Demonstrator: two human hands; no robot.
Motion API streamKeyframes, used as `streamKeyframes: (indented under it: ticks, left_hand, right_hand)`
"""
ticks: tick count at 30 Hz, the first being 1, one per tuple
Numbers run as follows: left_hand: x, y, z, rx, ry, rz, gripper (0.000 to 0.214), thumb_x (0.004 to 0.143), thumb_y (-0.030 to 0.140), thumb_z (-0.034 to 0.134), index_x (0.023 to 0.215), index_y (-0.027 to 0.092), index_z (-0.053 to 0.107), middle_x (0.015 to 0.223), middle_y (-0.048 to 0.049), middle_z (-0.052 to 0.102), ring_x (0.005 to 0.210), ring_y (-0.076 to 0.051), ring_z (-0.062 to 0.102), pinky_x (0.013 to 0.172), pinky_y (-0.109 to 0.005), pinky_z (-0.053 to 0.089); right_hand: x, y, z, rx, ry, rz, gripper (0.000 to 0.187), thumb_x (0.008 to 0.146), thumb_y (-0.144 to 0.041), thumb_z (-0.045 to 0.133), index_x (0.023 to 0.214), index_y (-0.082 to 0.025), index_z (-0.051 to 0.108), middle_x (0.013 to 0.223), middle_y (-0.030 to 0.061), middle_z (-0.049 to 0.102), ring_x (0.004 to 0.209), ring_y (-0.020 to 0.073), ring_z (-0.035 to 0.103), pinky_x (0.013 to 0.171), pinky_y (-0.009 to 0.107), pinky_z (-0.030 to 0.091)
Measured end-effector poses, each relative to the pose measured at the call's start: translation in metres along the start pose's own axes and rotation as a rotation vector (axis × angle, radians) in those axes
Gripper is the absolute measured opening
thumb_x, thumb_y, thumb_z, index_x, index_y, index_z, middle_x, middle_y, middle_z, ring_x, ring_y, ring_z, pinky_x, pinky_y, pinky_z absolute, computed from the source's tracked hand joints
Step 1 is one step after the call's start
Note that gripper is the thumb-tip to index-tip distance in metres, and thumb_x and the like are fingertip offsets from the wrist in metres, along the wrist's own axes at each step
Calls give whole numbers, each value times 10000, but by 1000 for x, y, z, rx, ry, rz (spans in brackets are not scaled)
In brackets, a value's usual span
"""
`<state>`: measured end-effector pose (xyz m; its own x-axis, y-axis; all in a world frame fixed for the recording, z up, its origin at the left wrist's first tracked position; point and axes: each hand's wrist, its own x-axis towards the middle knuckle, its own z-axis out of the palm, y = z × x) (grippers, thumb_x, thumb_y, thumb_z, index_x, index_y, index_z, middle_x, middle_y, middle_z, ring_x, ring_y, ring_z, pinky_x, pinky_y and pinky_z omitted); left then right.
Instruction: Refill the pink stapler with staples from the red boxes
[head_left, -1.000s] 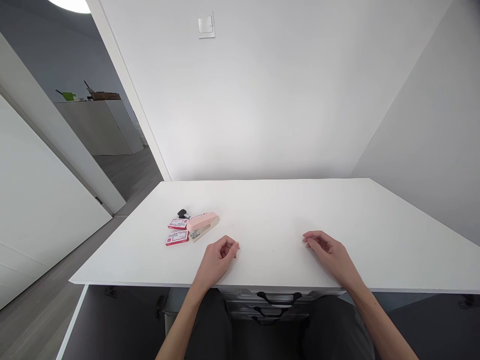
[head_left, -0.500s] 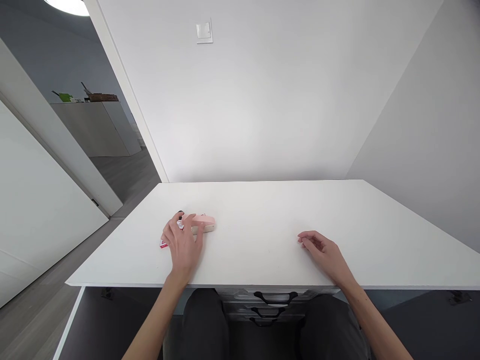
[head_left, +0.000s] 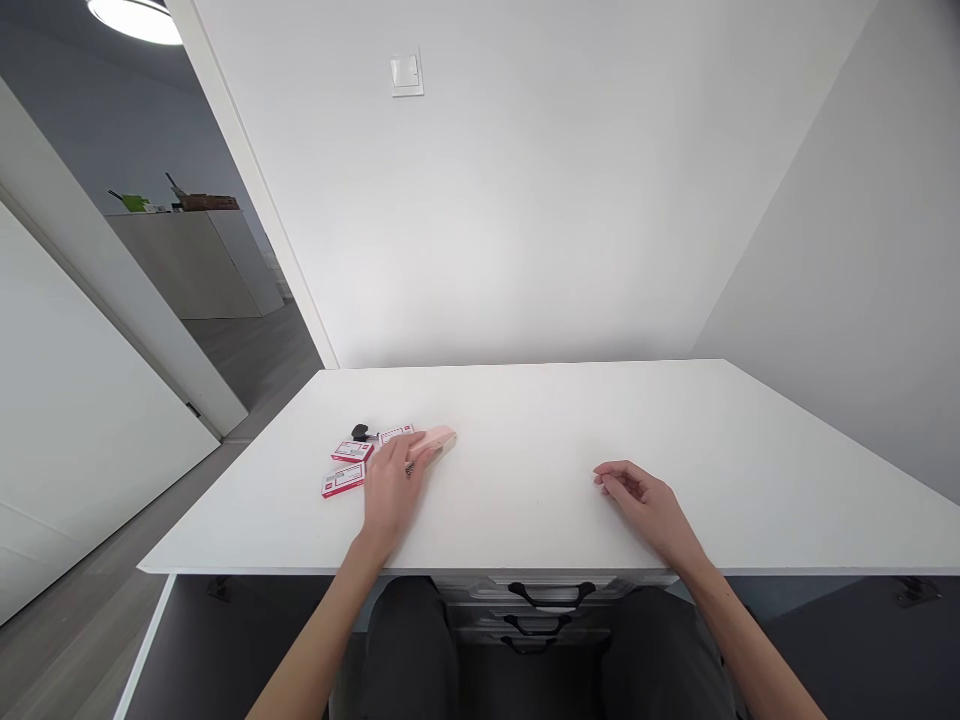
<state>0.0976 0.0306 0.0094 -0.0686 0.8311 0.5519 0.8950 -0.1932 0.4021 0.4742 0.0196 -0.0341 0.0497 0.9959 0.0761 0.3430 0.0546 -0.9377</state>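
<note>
My left hand (head_left: 391, 492) is closed around a pink stapler (head_left: 435, 438) at the left part of the white table; the fingers cover its near end. Beside that hand lie several small white-and-red boxes: one box (head_left: 343, 479) against its left side, another box (head_left: 352, 451) just behind, and a third box (head_left: 396, 433) past the fingers. A small black object (head_left: 361, 432) with a thin stem lies by them. Far to the right, my right hand (head_left: 637, 500) rests on the tabletop with fingers curled in toward the thumb, and nothing shows in it.
The white table (head_left: 525, 520) backs onto a wall with a light switch (head_left: 406, 75). Beneath its front edge are drawers with black handles (head_left: 551, 597), between my knees. A doorway on the left shows a cabinet (head_left: 187, 265) in another room.
My left hand has closed on the stapler and moved it right, turning it slightly. The boxes and the black object are now uncovered. My right hand has stayed put.
</note>
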Motion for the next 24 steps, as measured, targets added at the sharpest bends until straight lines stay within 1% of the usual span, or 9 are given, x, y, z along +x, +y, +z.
streamKeyframes:
  ticks: [3, 6, 10, 13, 15, 17, 19, 21, 24]
  left_hand:
    - [-1, 19, 13, -130, -171, 0, 345, 1032, 442, 460, 1307, 269, 575, 1338, -48, 666, 1177, -256, 634, 974, -388, 498]
    - [0, 39, 26, -221, -294, 70, 374, 1052, 403, 405, 1385, 270, 512, 1386, -58, 636, 1212, -244, 627, 998, -384, 499]
    - [1, 66, 38, -349, -441, 178, 398, 1065, 372, 357, 1432, 266, 469, 1413, -79, 612, 1240, -256, 608, 1017, -406, 486]
    - [0, 79, 46, -419, -544, 187, 534, 1040, 399, 440, 1546, 280, 314, 1366, -104, 634, 1174, -275, 643, 960, -406, 508]
    - [-2, 82, 52, -433, -560, 176, 659, 999, 409, 537, 1573, 272, 245, 1338, -119, 643, 1163, -287, 643, 949, -411, 510]
    - [-4, 81, 58, -421, -523, 175, 626, 968, 400, 595, 1521, 253, 341, 1375, -126, 613, 1240, -295, 591, 1006, -431, 482]
    - [-4, 80, 62, -397, -470, 177, 482, 956, 388, 615, 1394, 234, 489, 1378, -120, 602, 1281, -294, 548, 1045, -443, 457]
    - [-3, 78, 65, -389, -447, 200, 339, 955, 374, 616, 1258, 225, 589, 1312, -104, 634, 1251, -286, 552, 1036, -439, 460]
    - [0, 79, 66, -408, -449, 246, 218, 974, 357, 592, 1135, 227, 661, 1212, -78, 679, 1186, -269, 569, 1002, -422, 469]
  right_hand:
    - [0, 1, 0, -7, 2, 1, 239, 904, -443, 580, 1025, -268, 689, 1014, 27, 754, 933, 225, 689, 846, 344, 498]
    - [1, 2, 0, -9, -3, 1, 257, 909, -454, 576, 1036, -260, 687, 1015, 39, 755, 940, 233, 692, 841, 349, 502]
    - [2, 4, 0, -10, -11, -14, 274, 911, -465, 572, 1050, -258, 685, 1026, 44, 755, 950, 244, 691, 845, 365, 506]
    - [3, 5, 0, -17, -6, -24, 277, 909, -468, 568, 1050, -260, 686, 1021, 44, 754, 931, 245, 690, 841, 375, 511]
    - [3, 6, -1, -18, -2, -34, 277, 908, -468, 569, 1045, -258, 688, 1014, 47, 756, 919, 246, 691, 837, 378, 516]
    - [3, 5, -1, -16, -2, -41, 272, 913, -465, 566, 1043, -258, 685, 1014, 48, 754, 915, 244, 690, 839, 379, 520]
    - [3, 4, -1, -15, -4, -46, 270, 926, -466, 559, 1056, -258, 673, 1026, 51, 748, 923, 242, 687, 849, 382, 523]
    - [3, 2, 0, -28, 3, -58, 278, 940, -473, 553, 1083, -258, 654, 1060, 60, 734, 951, 244, 680, 863, 390, 527]
    - [4, -1, 6, -112, 25, -135, 327, 945, -480, 568, 1185, -260, 605, 1157, 81, 689, 1002, 254, 659, 872, 416, 535]
